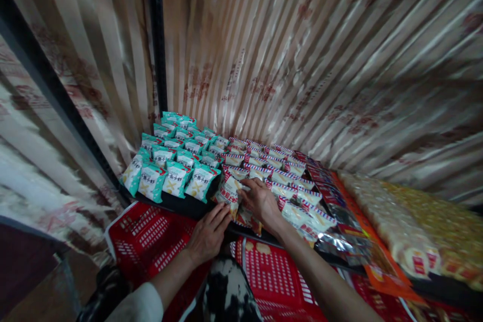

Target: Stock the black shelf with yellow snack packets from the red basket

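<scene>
Two hands of yours meet at one striped packet (229, 193), which sits at the front of the shelf (181, 206), just beside the teal packets (175, 179) and at the left end of the other striped packets (296, 214). Your right hand (262, 206) has its fingers closed on the packet's right edge, likely to steer its angle. Your left hand (207, 234) lays its fingers against the lower edge, probably as a stop at the shelf's lip; its thumb is hidden, so you cannot tell from here whether it pinches or merely props.

The packets are ranked by kind, and the teal ones lean back with their printed sides towards you, seemingly so each row shows above the one before it. Long packs lie at the right: an orange pack (392, 274), then a clear bag of pale pieces (388, 221) and a bag of yellow ones (433, 226). Red baskets (151, 234) stand below the shelf.

On the teal fronts you can read 小鱼小虾 in dark characters, "little fish, little shrimp". The packet at your fingers carries bold red characters, too blurred to read surely. The curtain (241, 60) behind bears reddish print and small lettering, equally illegible.
</scene>
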`<state>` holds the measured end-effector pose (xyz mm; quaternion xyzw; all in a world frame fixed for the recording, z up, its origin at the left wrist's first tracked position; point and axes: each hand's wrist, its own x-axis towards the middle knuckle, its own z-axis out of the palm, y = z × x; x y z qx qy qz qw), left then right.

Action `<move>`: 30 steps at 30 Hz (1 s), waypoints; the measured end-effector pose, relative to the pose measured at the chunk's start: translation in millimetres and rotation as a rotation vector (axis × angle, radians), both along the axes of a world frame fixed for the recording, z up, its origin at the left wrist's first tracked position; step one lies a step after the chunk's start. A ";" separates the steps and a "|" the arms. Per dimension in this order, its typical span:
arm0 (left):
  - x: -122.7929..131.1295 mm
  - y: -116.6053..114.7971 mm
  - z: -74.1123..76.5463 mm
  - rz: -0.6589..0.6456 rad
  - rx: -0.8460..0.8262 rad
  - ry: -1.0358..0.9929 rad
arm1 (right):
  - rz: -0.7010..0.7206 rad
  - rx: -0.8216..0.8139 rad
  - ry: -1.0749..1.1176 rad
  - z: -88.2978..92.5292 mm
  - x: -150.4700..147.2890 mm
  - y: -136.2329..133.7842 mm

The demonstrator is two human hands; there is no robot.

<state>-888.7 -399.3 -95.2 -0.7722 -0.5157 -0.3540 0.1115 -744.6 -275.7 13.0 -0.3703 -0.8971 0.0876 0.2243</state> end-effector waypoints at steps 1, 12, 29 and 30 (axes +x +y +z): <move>-1.9 0.5 -0.8 0.040 0.022 -0.021 | 0.003 -0.020 0.017 -1.9 -2.4 0.5; -36.6 11.2 0.2 0.424 0.049 -0.202 | -0.002 0.036 0.043 -13.4 -27.2 -1.9; -41.6 14.2 -6.7 0.414 -0.006 -0.220 | 0.014 0.139 0.069 -22.1 -34.4 -1.2; -41.6 14.7 -7.0 0.418 -0.005 -0.217 | 0.016 0.147 0.067 -23.3 -34.1 -1.2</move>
